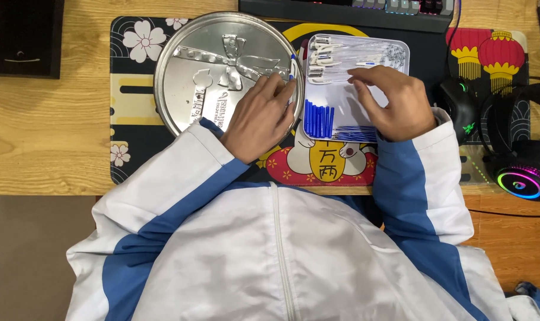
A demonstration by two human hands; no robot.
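Note:
My left hand (259,117) rests on the right edge of a round silver metal lid (193,65) and pinches a thin blue pen part (293,66) between its fingertips. My right hand (395,102) lies over a white rectangular tray (317,132), fingers curled and touching the small parts inside. In the tray lie a row of blue pen tubes (319,119), thin blue refills (352,133), white clips (321,56) and small metal springs (393,54). Whether the right hand grips any part is hidden by its fingers.
A patterned desk mat (133,119) covers the wooden desk. A dark keyboard (347,12) sits at the back, a black mouse (457,104) and a lit headset (522,154) to the right, a black box (23,35) at far left. My white and blue jacket (270,255) fills the foreground.

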